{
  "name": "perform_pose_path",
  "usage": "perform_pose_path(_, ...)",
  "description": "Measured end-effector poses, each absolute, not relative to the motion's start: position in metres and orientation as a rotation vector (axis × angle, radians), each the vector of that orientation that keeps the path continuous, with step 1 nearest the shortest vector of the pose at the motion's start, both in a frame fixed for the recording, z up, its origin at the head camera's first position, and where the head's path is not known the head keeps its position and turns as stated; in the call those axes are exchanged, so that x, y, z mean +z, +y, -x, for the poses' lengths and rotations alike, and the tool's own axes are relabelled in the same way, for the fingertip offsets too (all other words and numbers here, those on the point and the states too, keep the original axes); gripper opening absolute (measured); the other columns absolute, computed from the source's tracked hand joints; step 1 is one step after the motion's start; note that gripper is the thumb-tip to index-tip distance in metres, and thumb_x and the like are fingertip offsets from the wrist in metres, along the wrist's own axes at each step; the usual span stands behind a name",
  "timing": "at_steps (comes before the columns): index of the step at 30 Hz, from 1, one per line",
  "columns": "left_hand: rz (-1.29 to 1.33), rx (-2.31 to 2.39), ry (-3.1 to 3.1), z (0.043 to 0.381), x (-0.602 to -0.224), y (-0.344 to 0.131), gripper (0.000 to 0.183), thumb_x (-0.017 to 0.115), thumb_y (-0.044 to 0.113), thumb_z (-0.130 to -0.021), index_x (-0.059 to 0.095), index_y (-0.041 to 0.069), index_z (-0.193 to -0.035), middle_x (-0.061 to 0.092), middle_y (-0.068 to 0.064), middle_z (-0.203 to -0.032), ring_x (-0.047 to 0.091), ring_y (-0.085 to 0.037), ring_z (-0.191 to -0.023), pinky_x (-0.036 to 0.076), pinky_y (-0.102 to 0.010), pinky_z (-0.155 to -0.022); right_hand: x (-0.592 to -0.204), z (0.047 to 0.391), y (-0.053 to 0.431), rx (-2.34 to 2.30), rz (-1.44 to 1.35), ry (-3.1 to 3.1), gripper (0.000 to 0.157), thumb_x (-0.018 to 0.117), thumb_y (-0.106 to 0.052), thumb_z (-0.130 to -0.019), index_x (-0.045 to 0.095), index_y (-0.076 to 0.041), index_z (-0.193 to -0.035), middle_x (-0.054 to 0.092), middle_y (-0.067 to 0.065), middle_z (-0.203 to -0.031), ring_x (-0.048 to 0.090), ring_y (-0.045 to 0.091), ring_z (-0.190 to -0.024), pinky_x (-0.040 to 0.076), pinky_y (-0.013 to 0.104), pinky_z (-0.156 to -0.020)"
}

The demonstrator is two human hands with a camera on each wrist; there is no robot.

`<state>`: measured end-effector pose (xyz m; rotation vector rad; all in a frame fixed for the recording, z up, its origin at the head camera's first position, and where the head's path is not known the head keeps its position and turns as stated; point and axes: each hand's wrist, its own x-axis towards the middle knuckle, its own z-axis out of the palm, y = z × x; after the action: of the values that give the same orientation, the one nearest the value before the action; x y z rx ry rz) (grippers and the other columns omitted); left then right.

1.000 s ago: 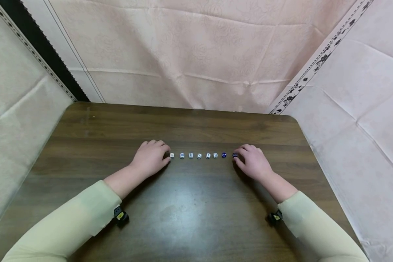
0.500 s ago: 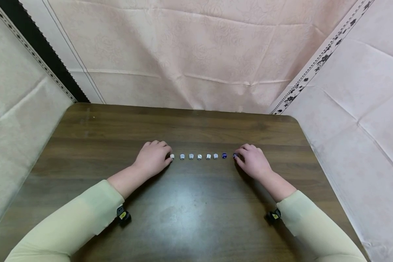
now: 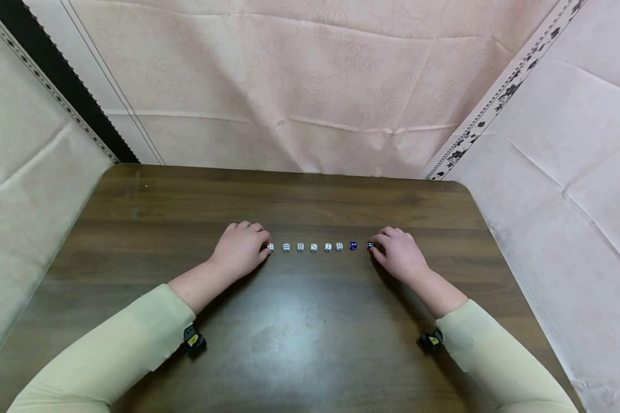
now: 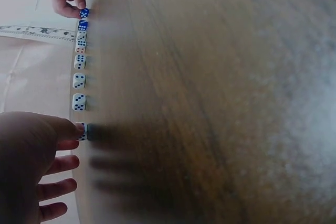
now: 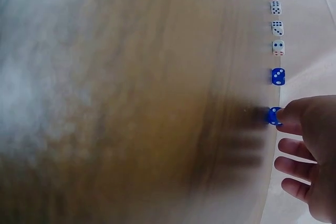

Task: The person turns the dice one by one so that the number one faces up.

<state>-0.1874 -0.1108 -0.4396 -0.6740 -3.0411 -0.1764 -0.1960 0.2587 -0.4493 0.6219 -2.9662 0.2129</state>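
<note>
- Our left fingers (image 4: 65, 128) pinch the end white die (image 4: 84, 134) between thumb and forefinger; the rest spread apart, holding nothing.
- Our right fingers (image 5: 291, 113) pinch the end blue die (image 5: 271, 116) the same way, the others free.
- Both pinched dice sit at opposite ends of one row across the surface (image 3: 289, 344); we cannot tell whether either is lifted.
- To hold them well, we judge a light, even pinch on opposite sides best, with both wrists low and level so that neither die twists.
- Between our hands stand five white dice (image 3: 313, 248) and the inner blue die (image 3: 353, 245), gaps between them; a careless inward nudge could knock them askew.
- A pink cloth (image 3: 299, 86) hangs behind, well apart from the row, so only the neighbouring dice crowd us.
</note>
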Motion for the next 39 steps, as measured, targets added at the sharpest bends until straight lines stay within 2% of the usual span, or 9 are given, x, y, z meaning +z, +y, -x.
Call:
perform_pose_path(19, 0.748, -0.102, -2.973, 0.1884, -0.4355, -0.1088, 0.014, 0.063, 0.033, -0.087, 0.068, 0.019, -0.088, 0.06, -0.002, -0.098, 0.053, -0.027, -0.099, 0.039, -0.046, -0.088, -0.4473, 0.1943, 0.2515, 0.205, -0.672, -2.966, 0.019, 0.064, -0.027, -0.086, 0.07, -0.016, -0.101, 0.06, 0.003, -0.098, 0.056, 0.023, -0.093, 0.041, 0.044, -0.08)
perform_pose_path(39, 0.767, -0.085, -2.986, 0.1892, -0.4315, -0.1072, 0.015, 0.063, 0.033, -0.087, 0.067, 0.019, -0.089, 0.06, -0.003, -0.1, 0.052, -0.027, -0.1, 0.038, -0.046, -0.091, -0.446, 0.198, 0.2506, 0.187, -0.705, -2.947, 0.017, 0.064, -0.026, -0.087, 0.07, -0.018, -0.1, 0.062, 0.002, -0.095, 0.057, 0.023, -0.089, 0.041, 0.043, -0.076)
